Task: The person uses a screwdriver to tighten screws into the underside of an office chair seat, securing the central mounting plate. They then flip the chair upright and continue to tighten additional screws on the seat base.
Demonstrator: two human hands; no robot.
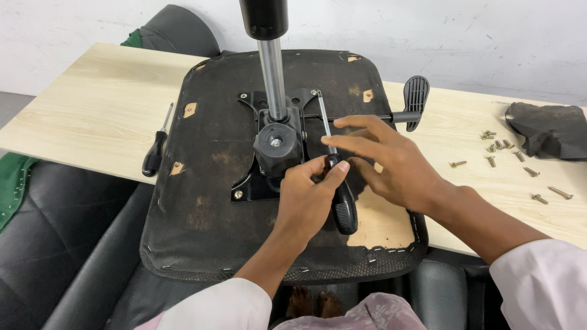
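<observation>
Head view, nearest first: left hand [309,195] closed around the black handle of the screwdriver [343,208], right hand [382,162] half spread, thumb laid on the thin shaft to steady it. Better to hold the shaft in one straight line with the screw at the far right corner of the metal plate [269,146] on the upturned seat [202,183], and to press firmly against slipping. Farther off, loose screws [498,145] on the wooden table [92,104], well apart.

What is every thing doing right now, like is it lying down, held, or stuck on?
Left hand: gripping the black-handled screwdriver.
Black-handled screwdriver: held, tip up at the metal plate.
Right hand: open, fingers spread by the shaft.
Upturned black fabric seat: underside up, cover torn at one corner.
Silver gas cylinder: upright in the plate.
Second screwdriver: lying untouched.
Loose screws: scattered on the wooden board.
</observation>
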